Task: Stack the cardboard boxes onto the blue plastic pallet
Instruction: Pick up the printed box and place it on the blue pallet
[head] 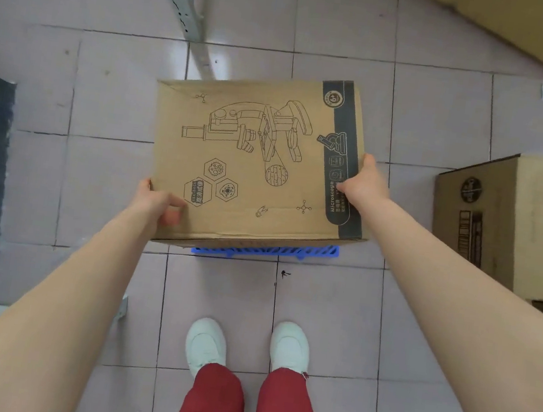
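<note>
1. The person stands on the tiled floor (116, 88) with both arms stretched out, holding a cardboard box (255, 162) between them. It sits directly over the blue plastic pallet (267, 249), of which only a strip of the near edge shows below the box. I cannot tell whether the box already rests on the pallet or hangs just above it.
2. The left hand (158, 204) clasps the near left corner, thumb on the top face and fingers wrapped down the side. The right hand (364, 182) presses against the right edge, partway along, with fingertips curled onto the dark printed band. Both hands are closed on the box.
3. The box looks stiff and keeps its shape, with no sag or dent under the grip. It seems fairly light, since two hands at opposite edges carry it at arm's length. Plain cardboard gives decent friction. Gripping opposite sides, as now, looks sensible. The contents may be delicate, so a gentle set-down seems wise.
4. The top face carries a line drawing of a microscope, with small hexagon pictures beside it. The dark band reads "Microscope", and a round badge shows "6+". Some Chinese characters sit in one hexagon, too small for me to read surely.
5. A second cardboard box (516, 221) waits on the floor to the right, with a white shipping label, its text unreadable.
</note>
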